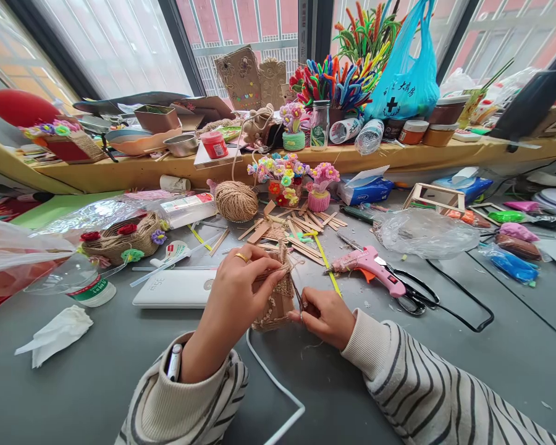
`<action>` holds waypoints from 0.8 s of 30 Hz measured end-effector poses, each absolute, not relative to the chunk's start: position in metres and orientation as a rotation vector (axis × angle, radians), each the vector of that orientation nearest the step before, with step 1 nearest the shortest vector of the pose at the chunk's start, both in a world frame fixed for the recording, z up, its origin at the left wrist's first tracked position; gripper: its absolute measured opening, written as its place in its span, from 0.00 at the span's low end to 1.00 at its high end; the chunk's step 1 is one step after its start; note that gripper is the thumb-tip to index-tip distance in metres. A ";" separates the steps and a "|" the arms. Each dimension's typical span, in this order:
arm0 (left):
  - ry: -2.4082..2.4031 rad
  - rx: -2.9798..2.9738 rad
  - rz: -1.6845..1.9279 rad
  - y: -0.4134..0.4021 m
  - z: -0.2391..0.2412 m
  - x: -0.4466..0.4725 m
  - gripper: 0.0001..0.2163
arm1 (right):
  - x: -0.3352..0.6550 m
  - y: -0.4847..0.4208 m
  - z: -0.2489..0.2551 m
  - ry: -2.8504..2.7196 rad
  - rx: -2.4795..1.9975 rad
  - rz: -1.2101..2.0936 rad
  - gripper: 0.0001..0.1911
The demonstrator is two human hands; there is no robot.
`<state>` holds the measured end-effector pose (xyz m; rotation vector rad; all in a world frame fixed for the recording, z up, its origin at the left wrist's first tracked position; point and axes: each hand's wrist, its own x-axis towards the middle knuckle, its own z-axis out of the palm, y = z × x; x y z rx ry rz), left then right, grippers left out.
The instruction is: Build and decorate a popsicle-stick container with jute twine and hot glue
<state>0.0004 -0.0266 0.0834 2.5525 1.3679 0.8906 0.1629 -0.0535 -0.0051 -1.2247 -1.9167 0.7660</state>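
Observation:
My left hand (234, 290) grips a small container wrapped in jute twine (275, 303), fingers curled over its top; a gold ring shows on one finger. My right hand (324, 315) is closed in a pinch on a strand of twine (298, 295) at the container's right side. Both hands meet just above the grey table (120, 371). A ball of jute twine (236, 201) lies further back. A pink glue gun (373, 264) rests to the right of my hands.
Black scissors (414, 300), wooden sticks (301, 232), a white flat box (176, 288), a crumpled tissue (55, 337), a woven basket with flowers (120, 238), small flower pots (319, 185), plastic bags and clay pieces (514, 247) crowd the table. A cluttered wooden shelf (306, 161) runs behind.

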 end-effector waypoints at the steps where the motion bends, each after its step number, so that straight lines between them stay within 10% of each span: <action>1: 1.369 2.550 0.887 -0.027 0.083 0.000 0.07 | 0.163 -0.053 -0.006 -1.915 -1.217 0.769 0.22; 24: 1.369 2.514 0.882 -0.026 0.084 0.001 0.07 | 0.164 -0.054 -0.011 -1.896 -1.227 0.639 0.26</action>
